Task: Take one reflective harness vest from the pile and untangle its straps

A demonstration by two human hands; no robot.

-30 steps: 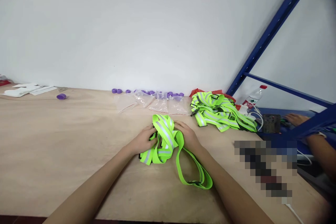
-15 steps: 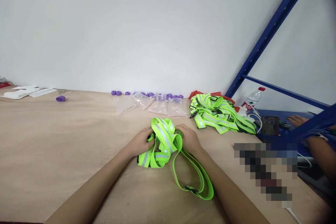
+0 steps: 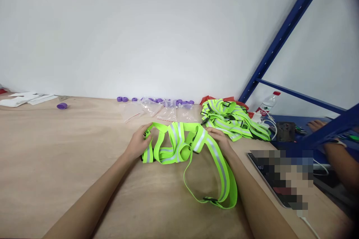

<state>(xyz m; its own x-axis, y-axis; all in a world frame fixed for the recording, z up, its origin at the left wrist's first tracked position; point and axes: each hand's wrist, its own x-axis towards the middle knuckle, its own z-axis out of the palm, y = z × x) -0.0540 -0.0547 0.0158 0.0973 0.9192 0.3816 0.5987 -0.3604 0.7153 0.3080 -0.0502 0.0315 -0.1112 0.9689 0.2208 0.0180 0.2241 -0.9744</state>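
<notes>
A neon-green strap harness with silver reflective stripes (image 3: 179,145) is spread across the wooden table (image 3: 56,157) in front of me. My left hand (image 3: 138,142) grips its left end, fingers curled round a folded strap. My right hand (image 3: 220,138) pinches a strap at its right end. Between my hands the straps hang in loops. One long loop with a black buckle (image 3: 210,199) trails toward me on the table.
A heap of the same green harnesses (image 3: 234,119) lies at the back right over something red. Clear plastic bags (image 3: 165,112) and purple caps (image 3: 157,100) line the wall. A water bottle (image 3: 266,104), cables and another person's hand (image 3: 315,125) are by the blue shelf frame (image 3: 283,33).
My hands have moved apart and away from me, pulling the bunched harness open sideways. The trailing loop has widened and shifted right.
</notes>
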